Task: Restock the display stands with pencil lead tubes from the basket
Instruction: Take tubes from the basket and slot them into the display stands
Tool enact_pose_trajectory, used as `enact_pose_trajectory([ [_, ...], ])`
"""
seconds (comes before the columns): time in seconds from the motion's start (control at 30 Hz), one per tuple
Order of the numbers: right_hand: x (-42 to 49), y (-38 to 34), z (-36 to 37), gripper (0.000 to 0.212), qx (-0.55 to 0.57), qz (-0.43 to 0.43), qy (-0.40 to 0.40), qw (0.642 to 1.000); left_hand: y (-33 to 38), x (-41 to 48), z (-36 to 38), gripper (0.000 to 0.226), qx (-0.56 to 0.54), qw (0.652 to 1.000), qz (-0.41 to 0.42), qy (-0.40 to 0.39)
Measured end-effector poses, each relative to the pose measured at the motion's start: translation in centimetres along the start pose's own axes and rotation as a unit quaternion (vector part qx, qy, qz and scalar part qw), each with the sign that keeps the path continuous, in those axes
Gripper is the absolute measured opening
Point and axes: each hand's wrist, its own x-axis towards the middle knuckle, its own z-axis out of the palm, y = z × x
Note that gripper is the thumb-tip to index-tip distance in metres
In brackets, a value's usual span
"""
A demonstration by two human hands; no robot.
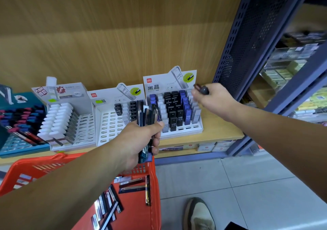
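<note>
1. L hand [139, 141]: fist closed round a bunch of lead tubes [147, 114], held upright in front of the shelf [221, 127], above the basket's back edge.
2. R hand [215, 98]: fingers curled, pinching one dark tube [202, 89] by thumb and fingertips, over the back right corner of the right stand [185, 132].
3. Right stand: near the shelf's right end, rows mostly full w/ black, blue and grey tubes; a few front slots bare.
4. Middle stand [109, 129]: just beside it on the left, only some black and grey tubes along its back right part, most slots bare.
5. White stand [85, 123]: next left, two rows of white-capped tubes on its left side.
6. Teal stand [17, 146]: at the shelf's left end, red, blue and black caps.
7. Orange basket [155, 185]: below the shelf's front edge, under the L arm; loose tubes [113, 205] lie scattered flat on its floor.
8. Shoe [200, 213] on the tiled floor right of the basket; blue metal rack [247, 35] stands at the shelf's right end.
</note>
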Motion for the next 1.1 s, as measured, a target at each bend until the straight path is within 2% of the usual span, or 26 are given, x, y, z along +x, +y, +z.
enact_pose_trajectory([
  [0.07, -0.1, -1.6, 0.2, 0.036, 0.177, 0.065, -0.029, 0.982, 0.0, 0.1, -0.1, 0.022, 0.014, 1.000, 0.005, 0.007],
  [0.17, -0.7, -3.8, 0.9, 0.043, 0.357, 0.121, -0.138, 0.916, -0.1, 0.3, 0.1, 0.023, 0.028, 0.999, 0.024, 0.026],
  [0.23, -1.2, -4.8, 1.6, 0.045, 0.394, 0.121, -0.185, 0.892, 0.0, 0.1, 0.4, 0.026, 0.041, 0.998, 0.035, 0.032],
  [0.33, -1.6, -5.7, 2.7, 0.047, 0.380, 0.099, -0.231, 0.890, 0.3, 0.0, 0.8, 0.029, 0.042, 0.998, 0.036, 0.024],
  [0.47, -1.9, -6.4, 4.6, 0.048, 0.407, 0.093, -0.281, 0.864, 1.0, -0.1, 0.9, 0.028, -0.005, 1.000, 0.018, -0.010],
  [0.57, -2.4, -7.0, 5.3, 0.052, 0.334, 0.067, -0.286, 0.896, 1.3, -0.2, 0.8, 0.024, -0.042, 0.998, 0.038, -0.016],
  [0.63, -2.7, -7.1, 5.2, 0.058, 0.226, 0.037, -0.254, 0.940, 1.4, 0.0, 0.5, 0.022, -0.052, 0.997, 0.051, 0.004],
  [0.7, -2.5, -6.6, 4.8, 0.056, 0.142, 0.001, -0.215, 0.966, 1.4, 0.3, -0.1, 0.021, -0.042, 0.997, 0.062, 0.034],
  [0.77, -2.1, -6.0, 4.2, 0.039, 0.212, 0.016, -0.201, 0.956, 1.5, 0.7, -0.7, 0.023, -0.046, 0.995, 0.065, 0.058],
  [0.83, -1.7, -5.6, 3.4, 0.019, 0.301, 0.042, -0.224, 0.926, 1.6, 0.9, -1.3, 0.026, -0.050, 0.995, 0.060, 0.060],
  [0.93, -1.3, -5.1, 2.4, 0.019, 0.317, 0.034, -0.269, 0.909, 1.5, 1.0, -1.6, 0.026, -0.030, 0.997, 0.055, 0.047],
  [1.0, -1.2, -4.7, 1.9, 0.022, 0.296, 0.023, -0.273, 0.915, 1.3, 1.1, -1.7, 0.024, -0.009, 0.997, 0.056, 0.056],
  [1.1, -0.9, -3.9, 1.0, 0.024, 0.213, 0.010, -0.226, 0.951, 0.8, 1.1, -2.0, 0.019, 0.040, 0.994, 0.060, 0.083],
])
